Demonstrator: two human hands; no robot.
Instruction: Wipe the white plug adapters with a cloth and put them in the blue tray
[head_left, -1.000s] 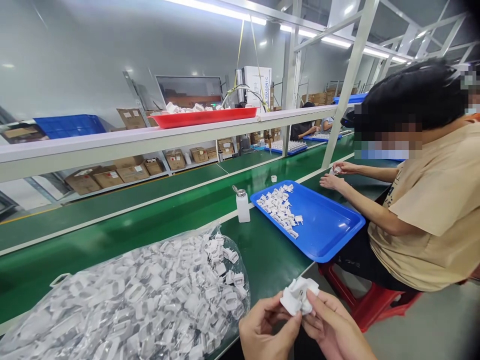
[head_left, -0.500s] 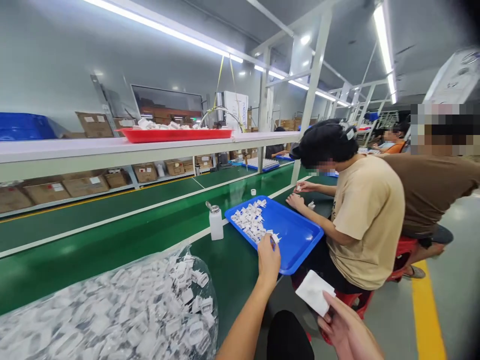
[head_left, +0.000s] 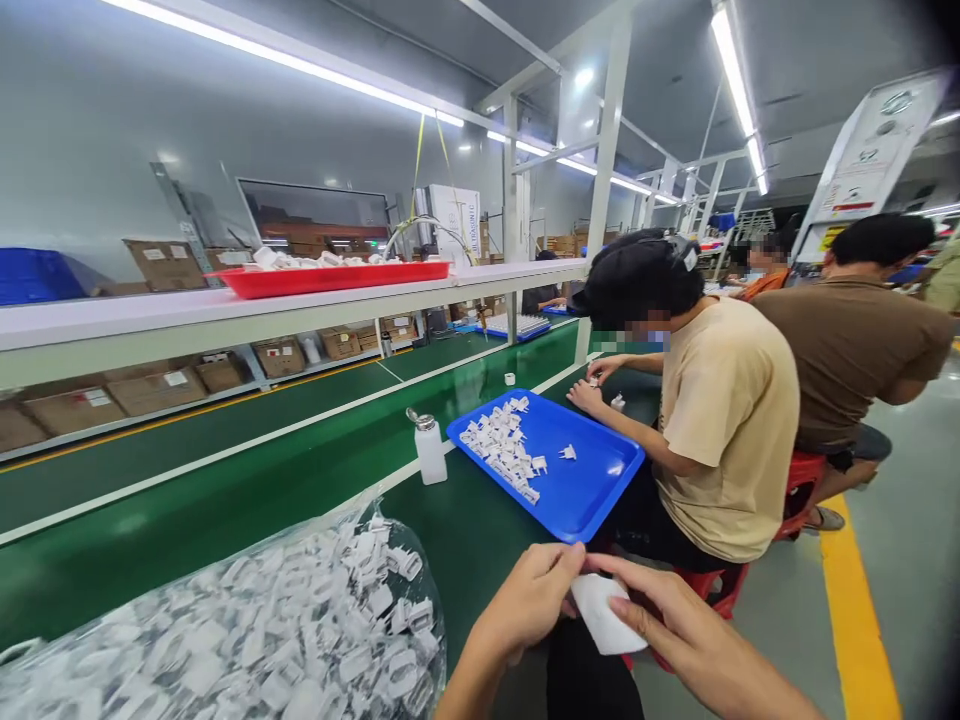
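Cloth in hand: a small white wiping cloth (head_left: 606, 612) sits low in the frame, just off the bench edge, pinched between a worker's right hand (head_left: 679, 640) and left hand (head_left: 525, 605). The right thumb and forefinger close on the cloth's near side; the left fingertips curl in to touch its upper edge, holding nothing else. No part lies in the cloth, so the step appears to be readying it between pieces. A next move would likely call for a reach left to the clear bag of white plastic parts (head_left: 225, 630) beside the left forearm, fingers opening to take one piece.

Ahead on the green bench (head_left: 465, 530) stands a white dispenser bottle (head_left: 429, 448), and just beyond it a blue tray (head_left: 592, 490) holding a row of white plug parts (head_left: 504, 450). A co-worker in a tan shirt (head_left: 731, 420) sits at the tray's far side, hands busy on the bench. A red tray (head_left: 330, 280) rests on the shelf above.
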